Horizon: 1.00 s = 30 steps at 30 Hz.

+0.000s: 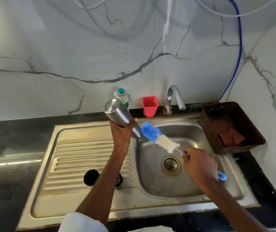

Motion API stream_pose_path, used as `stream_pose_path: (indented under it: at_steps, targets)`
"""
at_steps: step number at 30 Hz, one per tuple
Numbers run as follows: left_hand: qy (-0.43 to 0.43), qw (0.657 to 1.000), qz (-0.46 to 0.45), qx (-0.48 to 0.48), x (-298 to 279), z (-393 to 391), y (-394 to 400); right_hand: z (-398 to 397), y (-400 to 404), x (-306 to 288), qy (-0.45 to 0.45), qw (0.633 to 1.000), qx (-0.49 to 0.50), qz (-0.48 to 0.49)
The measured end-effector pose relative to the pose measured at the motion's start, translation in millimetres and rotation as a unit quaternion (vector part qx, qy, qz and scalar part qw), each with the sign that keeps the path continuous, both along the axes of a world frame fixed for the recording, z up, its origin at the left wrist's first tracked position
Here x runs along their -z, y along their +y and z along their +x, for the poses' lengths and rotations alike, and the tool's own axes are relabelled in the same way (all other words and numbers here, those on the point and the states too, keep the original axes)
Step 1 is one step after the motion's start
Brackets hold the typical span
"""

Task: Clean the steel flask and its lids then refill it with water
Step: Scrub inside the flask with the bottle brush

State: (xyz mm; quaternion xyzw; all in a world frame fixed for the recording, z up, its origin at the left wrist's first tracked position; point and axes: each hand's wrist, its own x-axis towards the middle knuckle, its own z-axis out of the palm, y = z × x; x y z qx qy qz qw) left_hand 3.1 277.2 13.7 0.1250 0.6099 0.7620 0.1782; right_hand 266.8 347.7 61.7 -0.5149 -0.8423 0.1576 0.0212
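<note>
The left hand [122,131] is wrapping its fingers around the tilted flask [120,118], hiding its middle; the right hand [200,164] is pinching the brush [159,137], covering its handle. The left forearm is half hiding a lid [91,177].

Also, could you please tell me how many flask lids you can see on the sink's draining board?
2. One black lid lies on the draining board left of the left forearm; a second lid shows just right of it, mostly hidden by that arm.
</note>
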Motion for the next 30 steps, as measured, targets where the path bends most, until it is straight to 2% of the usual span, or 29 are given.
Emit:
stream_pose_path:
  at_steps: [6,10,13,17,19,21,24,26,28,30]
  targets:
    - [0.035,0.999,-0.015,0.027,8.0,14.5,-3.1,-4.0,-3.8,2.0,0.001,1.0,0.024,0.007]
    - [0.01,0.999,-0.037,0.031,17.0,14.6,-12.7,2.3,-2.5,7.3,-0.006,0.999,0.034,-0.015]
    - [0.005,0.998,-0.045,0.048,14.3,15.1,-15.1,2.8,1.0,8.3,0.034,0.998,0.049,-0.034]
    - [-0.009,0.995,-0.064,0.075,2.9,23.8,-9.2,-5.2,-1.9,7.3,0.103,0.987,0.057,-0.106]
    - [-0.045,0.994,-0.057,0.082,2.4,28.0,-6.5,-9.0,-7.9,5.3,0.14,0.981,0.049,-0.129]
    - [-0.117,0.988,-0.029,0.099,5.1,30.2,-6.5,-11.7,-16.6,3.0,0.176,0.976,0.028,-0.127]
    - [-0.249,0.964,0.017,0.092,8.4,32.7,-8.8,-7.2,-30.0,0.3,0.19,0.979,-0.015,-0.073]
    - [-0.303,0.948,0.062,0.076,9.7,32.3,-10.4,2.1,-39.1,0.3,0.178,0.981,-0.055,-0.051]
    - [-0.311,0.944,0.088,0.066,10.6,30.2,-12.6,12.2,-50.2,-0.2,0.162,0.981,-0.097,-0.038]
    - [-0.288,0.954,0.065,0.059,10.4,27.3,-15.7,18.4,-55.2,-0.3,0.161,0.981,-0.11,-0.024]
